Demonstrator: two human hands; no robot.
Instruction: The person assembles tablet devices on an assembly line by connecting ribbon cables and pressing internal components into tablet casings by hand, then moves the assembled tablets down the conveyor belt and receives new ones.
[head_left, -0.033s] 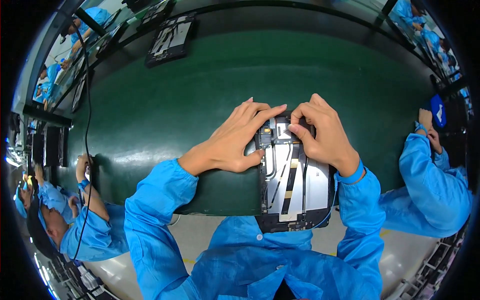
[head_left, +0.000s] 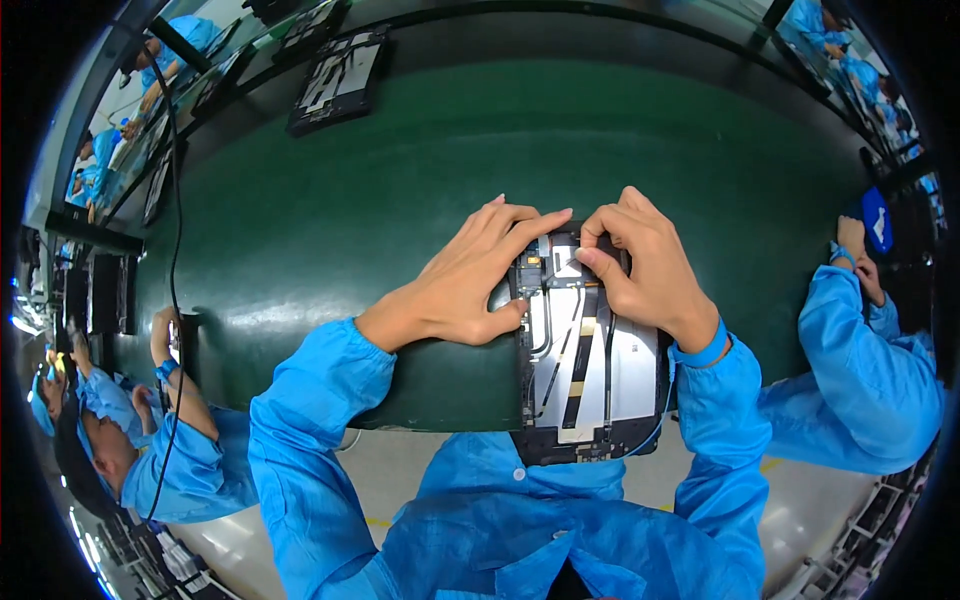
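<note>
Lying open side up, the tablet (head_left: 635, 375) has its long axis running nearly straight away from the person. One short end faces the far side of the table (head_left: 420, 160); the other faces the person and projects past the near table edge. The tablet is right of centre, between the two hands.

Count: one tablet under the hands; one second tablet (head_left: 340, 85) at upper left, tilted, also open. Further dark units at the rim are too small to count. Two hands on the work; one wrist strap (head_left: 705, 348), on the right wrist, with one cord (head_left: 656, 432) by the tablet's near right corner.

Appearance: black frame, silver inner plate, three dark strips running roughly lengthwise, the middle one with pale sections. The far end carries circuit parts and a pale patch (head_left: 566, 262); the near end is a black band with small parts.

Left hand (head_left: 470, 270): spread, fingertips at the far left corner, thumb on the left edge. Right hand (head_left: 645, 265): thumb and forefinger tips close together beside the patch; cannot tell whether they grip anything.
</note>
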